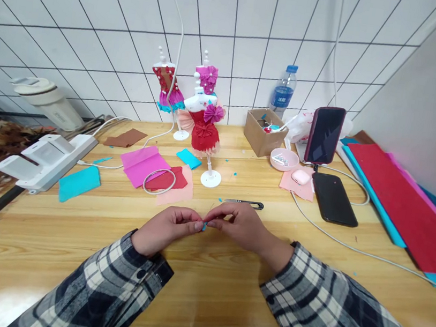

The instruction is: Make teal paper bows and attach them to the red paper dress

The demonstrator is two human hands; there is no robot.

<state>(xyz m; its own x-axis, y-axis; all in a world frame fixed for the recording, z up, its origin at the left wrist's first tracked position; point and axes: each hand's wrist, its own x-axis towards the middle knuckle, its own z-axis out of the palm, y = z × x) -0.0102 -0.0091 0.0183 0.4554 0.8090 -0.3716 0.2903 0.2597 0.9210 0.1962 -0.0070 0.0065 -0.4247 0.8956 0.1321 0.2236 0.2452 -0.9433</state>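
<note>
My left hand [172,226] and my right hand [238,225] meet at the fingertips above the wooden table. Between their pinched thumbs and forefingers is a tiny blue piece [204,227], mostly hidden; it looks like crepe paper, with a bit of red at the fingertips. Just behind the right hand lie black-handled thread snips [250,204]. Farther back stands a small dress form [206,129] in a red and magenta paper dress. A second dress form [170,89] in red, purple and blue is behind it to the left.
Magenta paper [143,164], red paper [178,179] and blue paper [79,183] lie at left, near a white power strip [50,161]. At right are a cardboard box [260,137], a pink bowl [278,165], a black phone [335,198], a trailing cable and stacked coloured sheets [410,207].
</note>
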